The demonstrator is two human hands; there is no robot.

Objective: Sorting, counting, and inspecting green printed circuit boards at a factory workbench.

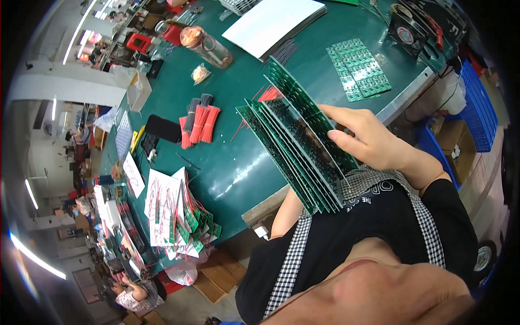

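While pressing against the top face of a fanned stack of green printed circuit boards [303, 146], the right hand [374, 142] is laying its fingers [346, 138] flat and close together along the uppermost board, thumb side toward the person's chest. The left hand is lying hidden under the stack; only its forearm [286, 212] is showing below the boards, so its grip cannot be told. The stack is being held tilted over the near edge of the dark green surface [227, 162], boards splayed like a deck.

Items lying beyond the stack, on the surface:
- bundles of red and grey cut wires [199, 120], left of the stack;
- loose red wires [269, 94], just behind the stack's far corner;
- flat green circuit panels [358, 68], well apart to the right;
- white sheet pile [273, 23], at the far edge;
- clear plastic bottle with orange cap [207, 45], lying on its side;
- black flat phone [163, 128];
- white paper sheets with red markings [162, 206], near the left end.
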